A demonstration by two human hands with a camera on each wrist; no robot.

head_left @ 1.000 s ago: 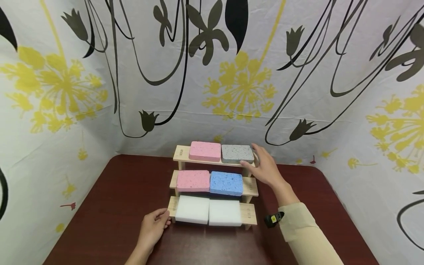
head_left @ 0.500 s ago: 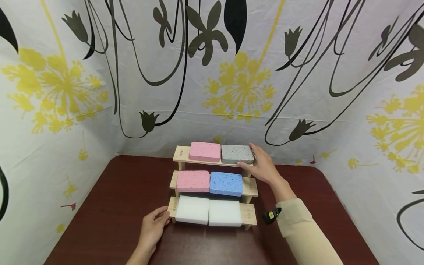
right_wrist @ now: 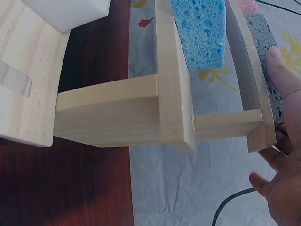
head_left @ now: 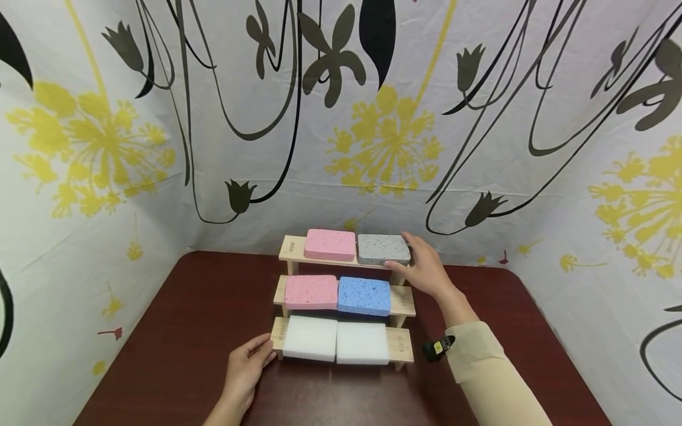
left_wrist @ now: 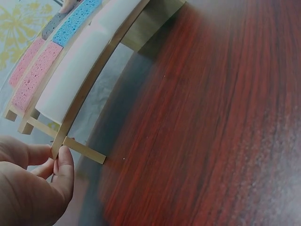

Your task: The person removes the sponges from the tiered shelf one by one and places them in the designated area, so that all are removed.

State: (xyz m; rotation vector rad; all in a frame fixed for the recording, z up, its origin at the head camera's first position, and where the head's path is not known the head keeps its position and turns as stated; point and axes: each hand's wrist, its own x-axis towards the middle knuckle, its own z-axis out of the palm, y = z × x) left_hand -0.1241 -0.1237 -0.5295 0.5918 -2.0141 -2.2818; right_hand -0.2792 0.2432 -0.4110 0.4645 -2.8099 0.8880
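A three-step wooden display rack (head_left: 402, 343) stands on the table. My left hand (head_left: 246, 364) pinches the left end of its lowest board between thumb and fingers, as the left wrist view shows. On the top step, my right hand (head_left: 426, 269) holds the right end of a grey speckled sponge (head_left: 383, 247), thumb along its front edge and fingers behind. Beside it lies a pink sponge (head_left: 330, 244), with a narrow gap between. The middle step bears another pink sponge (head_left: 311, 291) and a blue sponge (head_left: 364, 295). Two white sponge blocks (head_left: 310, 338) lie side by side on the lowest step.
The dark red-brown table (head_left: 160, 355) extends on both sides of the rack and in front. A white cloth (head_left: 266, 148) printed with yellow and dark plants hangs behind and along both sides. A small black device (head_left: 438, 349) is at the right wrist.
My right hand shifts a little left onto the grey sponge, then slightly right with it. A narrow gap widens between the grey and pink sponges. The left hand stays at the rack.
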